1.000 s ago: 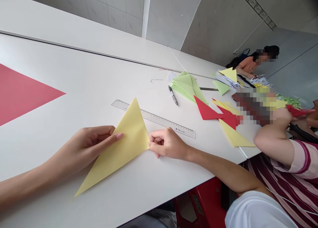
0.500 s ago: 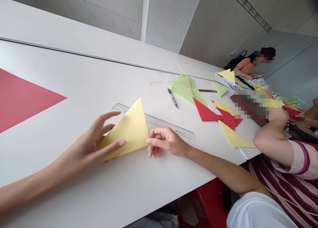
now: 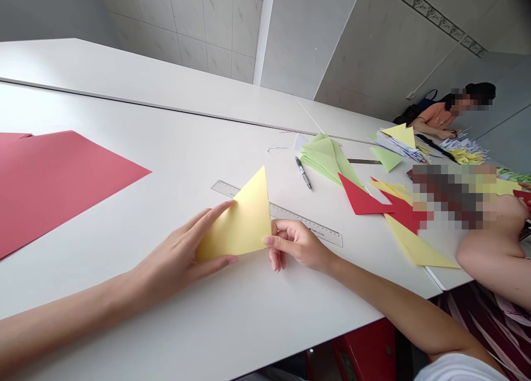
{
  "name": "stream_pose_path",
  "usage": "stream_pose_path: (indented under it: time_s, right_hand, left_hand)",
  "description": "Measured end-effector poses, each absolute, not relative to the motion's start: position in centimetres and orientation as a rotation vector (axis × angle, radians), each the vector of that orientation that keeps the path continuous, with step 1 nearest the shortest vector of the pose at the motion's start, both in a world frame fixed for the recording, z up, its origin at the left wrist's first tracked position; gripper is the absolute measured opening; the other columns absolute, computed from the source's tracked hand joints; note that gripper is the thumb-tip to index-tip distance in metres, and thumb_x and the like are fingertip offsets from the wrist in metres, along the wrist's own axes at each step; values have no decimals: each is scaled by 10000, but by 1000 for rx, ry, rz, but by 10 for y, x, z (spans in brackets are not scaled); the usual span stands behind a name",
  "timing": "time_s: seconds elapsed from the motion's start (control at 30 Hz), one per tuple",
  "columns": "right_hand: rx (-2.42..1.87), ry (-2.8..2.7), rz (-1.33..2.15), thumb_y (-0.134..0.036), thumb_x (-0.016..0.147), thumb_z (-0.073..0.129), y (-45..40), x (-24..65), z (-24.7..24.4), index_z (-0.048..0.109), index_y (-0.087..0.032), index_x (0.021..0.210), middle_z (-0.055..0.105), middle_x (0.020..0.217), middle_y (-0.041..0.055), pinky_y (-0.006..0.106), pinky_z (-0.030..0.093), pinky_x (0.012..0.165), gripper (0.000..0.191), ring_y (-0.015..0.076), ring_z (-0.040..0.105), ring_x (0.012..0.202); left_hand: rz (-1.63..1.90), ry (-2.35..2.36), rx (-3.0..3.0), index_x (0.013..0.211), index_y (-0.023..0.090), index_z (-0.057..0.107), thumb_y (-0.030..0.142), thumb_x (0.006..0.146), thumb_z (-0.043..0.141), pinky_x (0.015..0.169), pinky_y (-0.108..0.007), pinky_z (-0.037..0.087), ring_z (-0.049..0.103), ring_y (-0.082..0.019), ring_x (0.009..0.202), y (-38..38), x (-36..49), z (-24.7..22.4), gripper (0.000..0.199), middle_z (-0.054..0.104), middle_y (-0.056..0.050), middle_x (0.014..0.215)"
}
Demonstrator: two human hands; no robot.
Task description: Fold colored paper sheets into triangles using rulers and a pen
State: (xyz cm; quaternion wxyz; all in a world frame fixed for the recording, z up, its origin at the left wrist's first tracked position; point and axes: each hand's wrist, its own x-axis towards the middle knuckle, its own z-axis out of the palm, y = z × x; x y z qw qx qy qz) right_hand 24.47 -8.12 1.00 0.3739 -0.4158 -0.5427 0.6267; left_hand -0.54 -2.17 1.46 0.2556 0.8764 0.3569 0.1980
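A folded, roughly triangular sheet of yellow paper [image 3: 244, 220] is held tilted just above the white table. My left hand [image 3: 186, 243] grips its left part, the index finger along the upper left edge and the thumb along the bottom edge. At the lower right corner, my right hand [image 3: 296, 244] pinches the sheet between thumb and curled index finger. Behind the paper lies a clear ruler [image 3: 327, 233], partly covered by it. A pen [image 3: 303, 173] rests beyond the ruler, beside a stack of green paper [image 3: 326, 157].
Large red paper [image 3: 74, 187] lies on the table [image 3: 174, 325] at the left. Red pieces [image 3: 360, 198] and a yellow piece [image 3: 415, 245] lie at the right. One person's arm [image 3: 493, 248] reaches in close by at the right; another person [image 3: 440, 115] sits farther back.
The view has shifted left, so things appear farther right. My left index finger has come onto the yellow paper's upper edge, and the thumb has moved down to its bottom edge. My right pinch stays.
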Motion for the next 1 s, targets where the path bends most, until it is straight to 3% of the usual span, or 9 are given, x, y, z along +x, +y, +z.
stream_pose_path:
  time_s: [0.3, 0.7, 0.83, 1.0]
  right_hand:
    - [-992, -1383, 1674, -362, 849, 695, -80, 245, 10, 559, -177, 771, 692, 605, -18, 200, 445, 480, 243, 103, 622, 508]
    - [-907, -1417, 1782, -369, 819, 730, -78, 251, 7, 631, -153, 971, 704, 697, 5, 214, 459, 530, 282, 99, 614, 561]
    - [-868, -1428, 1802, -411, 806, 732, -78, 254, 6, 643, -153, 962, 699, 720, 12, 223, 463, 545, 315, 101, 609, 579]
    - [-906, -1480, 1757, -373, 863, 680, -78, 253, 9, 648, -162, 932, 688, 710, 4, 217, 471, 541, 224, 94, 604, 576]
  left_hand:
    - [568, 810, 2429, 1486, 373, 189, 496, 933, 518, 817, -255, 505, 584, -230, 1102, -19, -12, 13, 655, 479, -55, 1397]
    - [541, 737, 2407, 1467, 351, 226, 480, 936, 493, 727, -230, 477, 601, -200, 976, -16, -11, 12, 608, 513, -58, 1339]
    - [571, 706, 2374, 1459, 360, 252, 487, 969, 418, 759, -238, 457, 589, -203, 1009, -19, -8, 13, 533, 509, -46, 1354]
    - [645, 775, 2237, 1416, 354, 371, 553, 961, 392, 792, -242, 434, 590, -209, 1024, -27, -3, 19, 497, 555, -18, 1320]
